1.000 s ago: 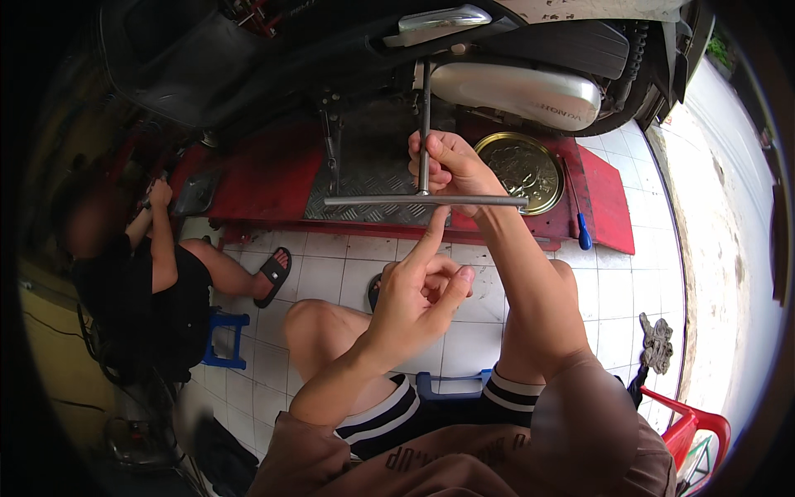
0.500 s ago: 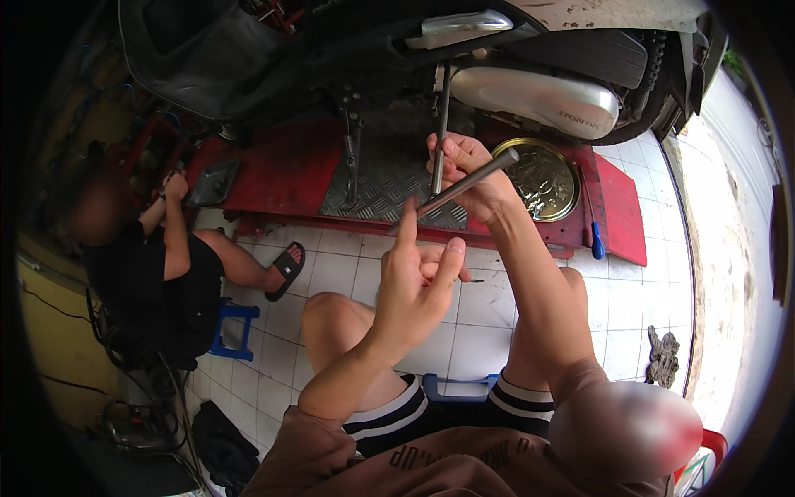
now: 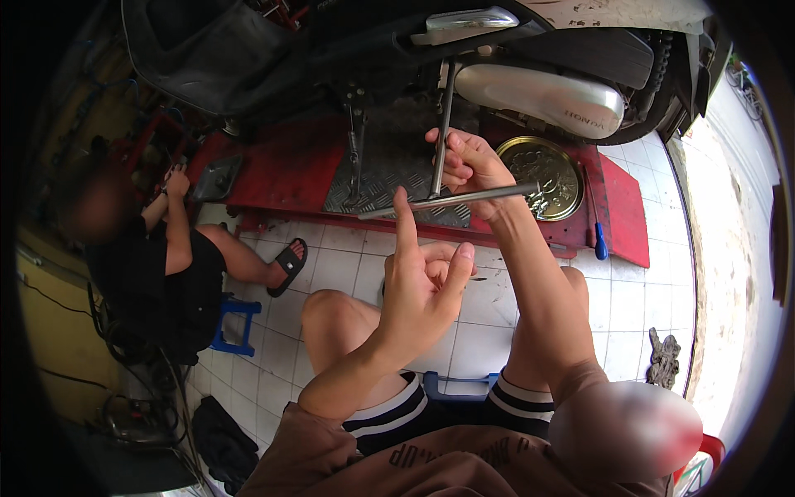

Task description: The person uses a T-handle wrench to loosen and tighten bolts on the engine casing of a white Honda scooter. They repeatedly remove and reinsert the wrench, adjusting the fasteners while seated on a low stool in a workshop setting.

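Note:
A steel T-handle wrench reaches with its long shaft up to the underside of a motor scooter, beside the silver engine cover. Where the tip meets the scooter is too dark to make out. My right hand is loosely closed around the shaft below the scooter. The crossbar lies nearly level in front of that hand's wrist. My left hand has its index finger stretched up against the crossbar, thumb apart and the other fingers curled with nothing in them.
Under the scooter is a red work platform with a tread-plate middle. A round gold tray of small metal parts and a blue-handled screwdriver lie at its right. At left, another person sits on a blue stool near a grey tray.
The wrench's crossbar has turned from a steep slant to almost level. My left index finger has shifted slightly left and up along it; my right hand stays on the shaft.

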{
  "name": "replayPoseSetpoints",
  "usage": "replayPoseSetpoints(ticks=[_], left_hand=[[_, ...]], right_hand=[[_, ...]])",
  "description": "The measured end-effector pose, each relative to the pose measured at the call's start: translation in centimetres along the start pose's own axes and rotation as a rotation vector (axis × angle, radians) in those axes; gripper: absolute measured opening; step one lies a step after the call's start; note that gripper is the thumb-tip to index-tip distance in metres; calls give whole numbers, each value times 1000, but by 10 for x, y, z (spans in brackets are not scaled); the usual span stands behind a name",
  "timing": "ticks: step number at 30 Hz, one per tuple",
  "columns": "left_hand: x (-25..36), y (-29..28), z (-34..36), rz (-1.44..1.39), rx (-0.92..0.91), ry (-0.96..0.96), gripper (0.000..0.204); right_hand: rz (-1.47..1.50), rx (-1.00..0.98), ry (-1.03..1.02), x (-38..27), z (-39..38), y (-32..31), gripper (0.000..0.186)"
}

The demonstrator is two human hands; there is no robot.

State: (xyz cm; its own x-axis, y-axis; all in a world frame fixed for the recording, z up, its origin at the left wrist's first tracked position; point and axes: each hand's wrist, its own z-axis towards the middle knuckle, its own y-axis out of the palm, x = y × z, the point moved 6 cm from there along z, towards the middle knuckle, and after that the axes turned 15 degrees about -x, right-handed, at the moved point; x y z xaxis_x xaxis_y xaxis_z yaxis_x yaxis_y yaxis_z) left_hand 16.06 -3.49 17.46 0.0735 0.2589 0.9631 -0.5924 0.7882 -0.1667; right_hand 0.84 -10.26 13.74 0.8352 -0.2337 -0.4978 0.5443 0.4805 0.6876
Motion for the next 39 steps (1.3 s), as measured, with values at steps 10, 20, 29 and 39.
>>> replayPoseSetpoints(ticks=[10,20,29,39], left_hand=[[-1,6,4,209,-228,-59,73],[0,6,4,487,-95,-161,67],[15,12,0,373,13,-40,68],[10,2,7,479,-27,-9,66]], right_hand=[[-22,94,-22,1,0,-6,41],[-27,55,-4,10,1,-7,50],[-56,64,2,13,3,-7,47],[13,59,-39,9,1,-14,46]])
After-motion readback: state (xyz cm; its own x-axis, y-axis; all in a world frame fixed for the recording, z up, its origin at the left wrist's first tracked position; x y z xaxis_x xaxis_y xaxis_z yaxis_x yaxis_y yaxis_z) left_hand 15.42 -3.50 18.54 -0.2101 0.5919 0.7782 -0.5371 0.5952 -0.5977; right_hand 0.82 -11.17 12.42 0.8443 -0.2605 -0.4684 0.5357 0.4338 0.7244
